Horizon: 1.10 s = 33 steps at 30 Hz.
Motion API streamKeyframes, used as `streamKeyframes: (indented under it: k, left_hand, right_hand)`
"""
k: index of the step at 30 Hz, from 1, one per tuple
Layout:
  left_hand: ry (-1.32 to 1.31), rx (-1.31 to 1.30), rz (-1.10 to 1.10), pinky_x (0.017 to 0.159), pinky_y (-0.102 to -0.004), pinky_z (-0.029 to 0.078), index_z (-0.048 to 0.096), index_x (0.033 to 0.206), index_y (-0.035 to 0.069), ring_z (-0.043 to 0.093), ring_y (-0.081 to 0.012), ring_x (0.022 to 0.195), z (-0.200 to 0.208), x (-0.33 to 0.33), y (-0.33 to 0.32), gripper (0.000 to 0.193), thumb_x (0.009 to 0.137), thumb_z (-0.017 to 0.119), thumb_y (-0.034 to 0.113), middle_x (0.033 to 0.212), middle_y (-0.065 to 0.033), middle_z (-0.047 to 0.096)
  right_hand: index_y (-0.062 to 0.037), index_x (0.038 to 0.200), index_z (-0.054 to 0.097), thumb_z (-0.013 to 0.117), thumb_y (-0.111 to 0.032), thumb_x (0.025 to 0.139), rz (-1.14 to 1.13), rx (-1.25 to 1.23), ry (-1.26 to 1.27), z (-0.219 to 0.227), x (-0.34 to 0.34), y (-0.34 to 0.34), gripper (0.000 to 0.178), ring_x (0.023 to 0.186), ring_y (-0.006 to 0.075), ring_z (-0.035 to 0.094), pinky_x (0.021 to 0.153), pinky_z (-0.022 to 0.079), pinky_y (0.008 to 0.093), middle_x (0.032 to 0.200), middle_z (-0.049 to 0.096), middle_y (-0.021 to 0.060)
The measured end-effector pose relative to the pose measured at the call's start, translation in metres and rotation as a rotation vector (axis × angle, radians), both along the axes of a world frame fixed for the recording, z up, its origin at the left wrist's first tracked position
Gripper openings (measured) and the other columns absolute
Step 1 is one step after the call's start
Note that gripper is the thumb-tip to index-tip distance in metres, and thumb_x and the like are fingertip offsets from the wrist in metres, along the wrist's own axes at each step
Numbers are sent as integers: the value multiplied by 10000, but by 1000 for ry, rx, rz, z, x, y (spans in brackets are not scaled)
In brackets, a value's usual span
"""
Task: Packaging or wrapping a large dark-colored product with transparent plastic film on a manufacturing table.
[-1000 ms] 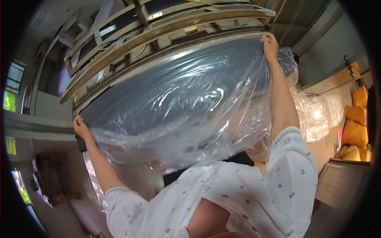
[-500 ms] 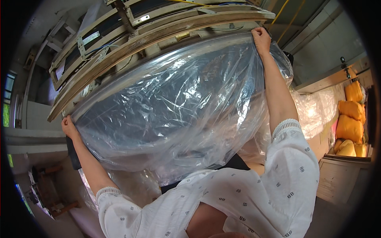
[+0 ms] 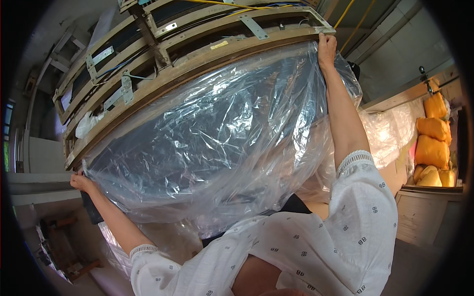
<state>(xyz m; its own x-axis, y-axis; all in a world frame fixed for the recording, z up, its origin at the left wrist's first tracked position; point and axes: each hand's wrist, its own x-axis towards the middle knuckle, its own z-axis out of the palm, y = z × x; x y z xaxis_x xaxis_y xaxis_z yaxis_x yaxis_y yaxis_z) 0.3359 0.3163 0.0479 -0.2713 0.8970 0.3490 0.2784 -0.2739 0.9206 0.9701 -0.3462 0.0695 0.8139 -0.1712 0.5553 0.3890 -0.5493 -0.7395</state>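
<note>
A wide sheet of clear, crinkled plastic film spreads in front of me, its far edge running along the lower bar of a hinged-looking wooden frame. My left hand is closed on the film's left corner, just beyond the frame's left end. At the far right, my right hand pinches the other corner against the frame's right end. Both arms are stretched wide, and the film sags between them toward my body. The frame's bar hides the film's far edge.
Metal brackets and thin cables are fixed on the frame. A yellow cable hangs at its right end. Several orange-yellow bundles are stacked at the right, above a wooden cabinet. More clear plastic lies beside them.
The wooden frame has come down toward me, closing the gap over the film's far edge. My left hand has shifted slightly nearer and left; my right hand stays at its corner.
</note>
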Motion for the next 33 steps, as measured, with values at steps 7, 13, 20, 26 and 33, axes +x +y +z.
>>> streamKeyframes:
  k: [7,13,20,26,33]
  left_hand:
    - [592,33,-301,862,-359,411,618,923,-50,567,-256,916,-2,4,-16,451,874,487,379,1003,-156,617]
    - [73,-38,-303,827,-326,428,579,1027,-49,562,-211,900,47,-97,-4,376,861,516,282,943,-143,619]
    - [391,116,-643,768,-286,466,552,1156,44,569,-184,966,134,71,-209,338,857,557,201,1131,-83,584]
    - [316,467,-1296,770,-281,484,525,1133,41,484,-227,1114,158,237,-493,499,704,722,202,1221,-132,474]
    - [203,131,-1496,670,-229,410,641,813,39,521,-107,727,93,254,-468,85,804,624,121,771,-17,572]
  right_hand:
    - [1,873,616,439,-464,836,21,-457,193,22,-22,-7,499,978,358,519,798,389,420,1009,577,189]
    - [-57,715,458,525,-327,865,825,-373,512,62,-91,-49,316,683,81,354,613,315,235,712,403,-32]
    - [-89,760,433,497,-267,906,1091,-135,452,114,-215,-37,239,673,33,306,608,277,193,723,336,-76]
    - [-43,767,477,626,-197,817,1118,-151,293,151,-286,-37,220,665,75,359,614,332,228,684,355,-25]
    - [-94,665,613,616,-297,748,865,-812,364,56,-260,-179,219,644,245,541,576,412,347,659,544,76]
